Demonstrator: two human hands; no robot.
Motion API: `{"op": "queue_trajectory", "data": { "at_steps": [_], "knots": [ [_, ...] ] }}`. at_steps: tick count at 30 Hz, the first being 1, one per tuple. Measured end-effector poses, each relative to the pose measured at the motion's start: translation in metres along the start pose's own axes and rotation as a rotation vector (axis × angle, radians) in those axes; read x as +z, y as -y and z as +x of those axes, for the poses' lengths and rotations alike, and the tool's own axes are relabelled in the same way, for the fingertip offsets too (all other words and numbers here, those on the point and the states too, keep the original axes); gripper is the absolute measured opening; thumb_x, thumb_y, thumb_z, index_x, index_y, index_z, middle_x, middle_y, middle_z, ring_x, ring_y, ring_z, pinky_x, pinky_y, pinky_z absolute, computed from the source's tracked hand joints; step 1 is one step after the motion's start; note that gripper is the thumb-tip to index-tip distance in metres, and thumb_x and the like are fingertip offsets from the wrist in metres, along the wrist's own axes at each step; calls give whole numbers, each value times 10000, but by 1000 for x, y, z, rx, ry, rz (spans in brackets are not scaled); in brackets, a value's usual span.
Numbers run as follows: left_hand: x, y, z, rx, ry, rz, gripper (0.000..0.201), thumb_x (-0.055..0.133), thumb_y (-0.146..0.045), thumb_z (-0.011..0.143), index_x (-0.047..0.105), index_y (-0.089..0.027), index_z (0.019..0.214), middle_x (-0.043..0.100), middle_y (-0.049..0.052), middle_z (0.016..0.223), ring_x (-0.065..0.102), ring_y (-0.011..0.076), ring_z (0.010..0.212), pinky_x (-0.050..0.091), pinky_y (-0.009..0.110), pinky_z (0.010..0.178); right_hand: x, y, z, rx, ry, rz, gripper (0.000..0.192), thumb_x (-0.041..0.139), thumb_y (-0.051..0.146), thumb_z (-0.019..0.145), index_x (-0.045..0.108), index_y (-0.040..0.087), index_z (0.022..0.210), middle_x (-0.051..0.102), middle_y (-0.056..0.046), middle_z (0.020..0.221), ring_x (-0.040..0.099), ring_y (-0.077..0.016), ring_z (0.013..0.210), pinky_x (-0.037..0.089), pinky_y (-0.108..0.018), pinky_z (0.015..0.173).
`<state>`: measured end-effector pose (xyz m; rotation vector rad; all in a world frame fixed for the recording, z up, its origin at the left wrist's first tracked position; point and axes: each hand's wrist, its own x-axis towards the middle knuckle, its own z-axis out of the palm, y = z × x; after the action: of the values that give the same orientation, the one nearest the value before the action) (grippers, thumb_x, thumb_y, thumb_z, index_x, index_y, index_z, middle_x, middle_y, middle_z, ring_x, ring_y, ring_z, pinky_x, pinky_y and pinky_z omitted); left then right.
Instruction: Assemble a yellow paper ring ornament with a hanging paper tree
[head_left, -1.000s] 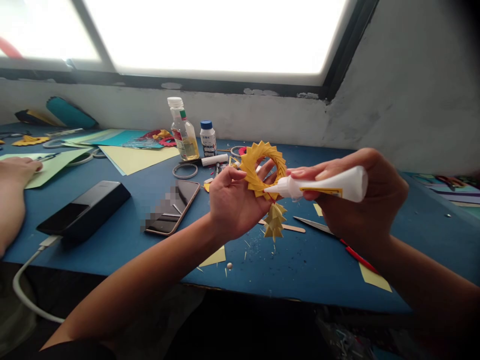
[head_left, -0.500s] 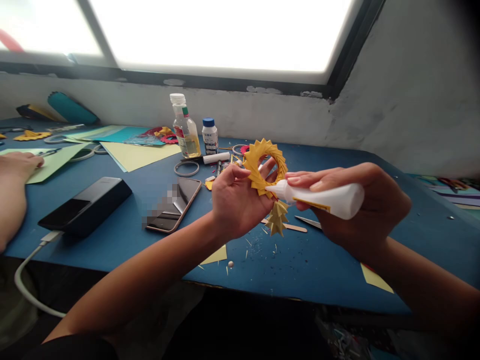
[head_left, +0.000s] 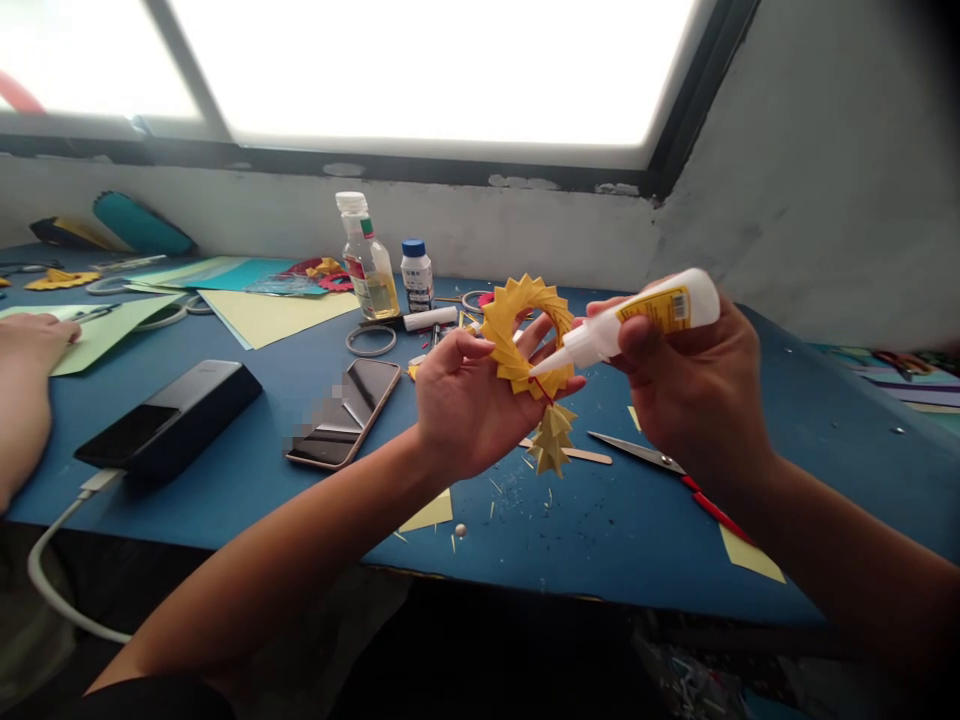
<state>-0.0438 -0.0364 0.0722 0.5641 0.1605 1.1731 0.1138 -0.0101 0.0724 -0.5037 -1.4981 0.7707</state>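
Currently left hand (head_left: pixel 465 405) pinches the yellow folded-paper ring (head_left: pixel 525 335) above the blue table (head_left: pixel 600 530), a small paper pendant (head_left: pixel 553 440) dangling below. Right hand (head_left: pixel 690 380) is clenched around the white glue bottle (head_left: pixel 645 320), nozzle touching the ring's lower rim. Judgement: squeeze lightly, one small bead, ring held steady.

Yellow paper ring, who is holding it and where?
The left hand pinches the yellow folded paper ring at its lower-left rim; the right hand grips the white glue bottle around its body.
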Motion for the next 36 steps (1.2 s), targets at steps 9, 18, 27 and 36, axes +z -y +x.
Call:
{"op": "queue_trajectory", "data": {
  "at_steps": [9,18,27,36],
  "knots": [
    [-1,-1,-1,2,30,9,454,400,-228,685,557,-167,1106,607,94,1127,495,309,1189,416,503,989,-5,-4,3,-97,40,-34,116,636,306,828,581,270,923,691,19,909,683,-169,868,592,-324,729],
    [0,-3,-1,21,-14,-8,434,408,-223,670,559,-193,1076,616,78,1062,497,306,1186,430,500,968,-2,2,-2,-330,5,-153,224,731,268,738,602,309,917,694,46,857,682,-178,839,591,-373,771],
    [-1,-3,-1,31,-33,-4,348,428,-229,648,582,-176,956,643,80,1002,479,314,1206,409,459,979,4,9,-8,-512,54,-226,382,796,170,640,639,318,955,727,52,846,705,-204,772,607,-377,675],
    [-3,-3,2,45,-46,26,304,432,-231,642,594,-183,895,655,67,935,503,285,1172,428,407,943,3,3,-17,-560,60,-308,411,803,219,643,614,333,990,740,33,887,719,-221,775,622,-398,696]
  ]
}}
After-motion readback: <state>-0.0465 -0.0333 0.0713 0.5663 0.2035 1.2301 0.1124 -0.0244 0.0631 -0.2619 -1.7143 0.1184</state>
